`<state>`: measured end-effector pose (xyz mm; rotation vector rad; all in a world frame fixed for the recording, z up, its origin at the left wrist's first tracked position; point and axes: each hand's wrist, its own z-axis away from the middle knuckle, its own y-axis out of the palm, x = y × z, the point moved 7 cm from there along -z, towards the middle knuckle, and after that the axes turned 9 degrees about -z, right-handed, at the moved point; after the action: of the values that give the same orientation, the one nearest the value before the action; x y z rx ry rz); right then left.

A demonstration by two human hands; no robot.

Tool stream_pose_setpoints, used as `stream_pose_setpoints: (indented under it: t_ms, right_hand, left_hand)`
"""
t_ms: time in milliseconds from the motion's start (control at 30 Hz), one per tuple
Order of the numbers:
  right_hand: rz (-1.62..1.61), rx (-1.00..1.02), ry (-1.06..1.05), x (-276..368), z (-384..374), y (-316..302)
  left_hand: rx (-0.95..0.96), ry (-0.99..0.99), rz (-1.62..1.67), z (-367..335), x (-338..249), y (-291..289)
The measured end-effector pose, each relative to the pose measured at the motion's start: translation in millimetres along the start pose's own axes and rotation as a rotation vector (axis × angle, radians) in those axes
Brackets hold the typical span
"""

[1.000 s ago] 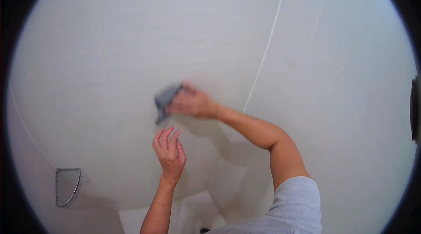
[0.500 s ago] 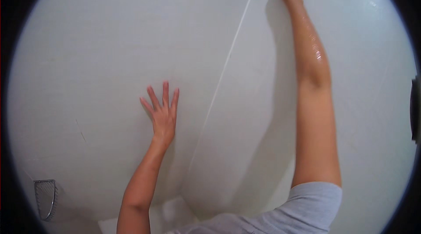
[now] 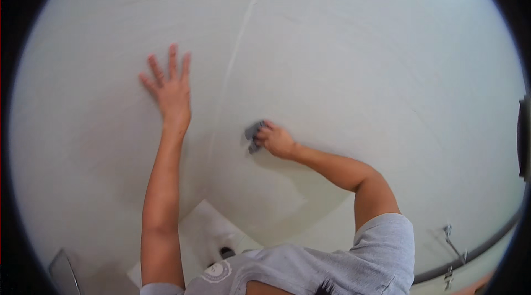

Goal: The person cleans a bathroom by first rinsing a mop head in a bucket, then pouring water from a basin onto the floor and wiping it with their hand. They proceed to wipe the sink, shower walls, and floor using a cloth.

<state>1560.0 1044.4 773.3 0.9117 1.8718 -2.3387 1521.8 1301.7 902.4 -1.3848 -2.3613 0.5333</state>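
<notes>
White walls (image 3: pixel 343 63) meet; left hand (image 3: pixel 170 87) flat; right hand (image 3: pixel 276 140) presses grey cloth (image 3: pixel 253 134).

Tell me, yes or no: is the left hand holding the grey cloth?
No, the left hand lies flat and spread on the white wall, while the right hand grips the grey cloth.

The wall (image 3: pixel 343 74) is a plain pale cream with no pattern, split by one thin white seam (image 3: pixel 243 35). The cloth (image 3: pixel 253 136), just right of that seam, is a dull blue-grey. Below the cloth, the T-shirt (image 3: pixel 332 264) is light heather grey with a small round white print. Left of the shirt, the floor (image 3: pixel 204 228) is off-white, with a dark drain (image 3: pixel 227 252).
</notes>
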Motion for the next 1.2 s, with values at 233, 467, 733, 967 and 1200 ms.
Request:
stream_pose_setpoints:
  t_ms: [233,467,733,967,1200]
  right_hand:
    - [0.760,-0.817,0.548,-197,198,-482]
    - [0.695,-0.766,0.525,-176,266,-454]
    - [0.093,0.058,0.072,32,306,-168]
    - [0.971,-0.718,1.042,-159,494,-550]
    - [0.802,-0.810,0.838,-117,468,-462]
  left_hand:
    - [0.198,-0.028,0.822,26,-92,-87]
    - [0.203,0.318,1.203,45,-180,-189]
    - [0.026,0.510,1.415,55,-219,-267]
    - [0.018,0.743,1.408,69,-267,-318]
    - [-0.163,0.574,1.164,58,-295,-285]
